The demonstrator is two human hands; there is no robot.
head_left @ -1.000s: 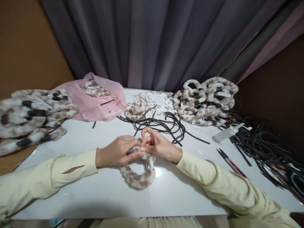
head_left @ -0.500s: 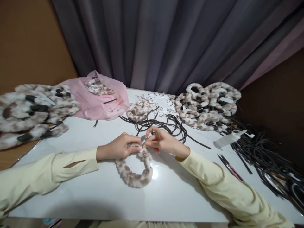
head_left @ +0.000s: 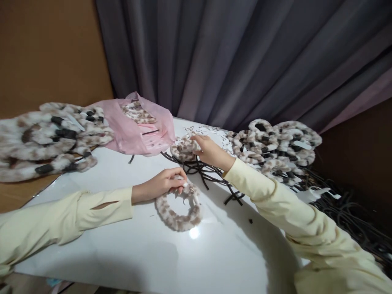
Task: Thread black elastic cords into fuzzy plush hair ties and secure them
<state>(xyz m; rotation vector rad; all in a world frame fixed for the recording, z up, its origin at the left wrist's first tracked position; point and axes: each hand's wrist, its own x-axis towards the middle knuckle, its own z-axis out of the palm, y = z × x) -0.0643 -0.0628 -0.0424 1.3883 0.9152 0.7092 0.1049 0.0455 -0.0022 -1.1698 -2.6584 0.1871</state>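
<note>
The left hand (head_left: 165, 183) pinched the top of the fur ring (head_left: 178, 221), which lay bodyward of its fingertips. The right hand (head_left: 212, 152), beyond it, apparently selected from the fur pile (head_left: 181, 149); its grip was unclear. Separating one piece seemed to need a light pinch.

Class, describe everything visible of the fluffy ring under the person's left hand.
The fluffy ring looks like soft plush, mottled white and grey-brown. It lies on the white tabletop, near its middle, as a slightly oval loop around a bare opening. The left hand pinches its top, where fingers hide part of it, so whether the loop is closed there cannot be told.
</note>
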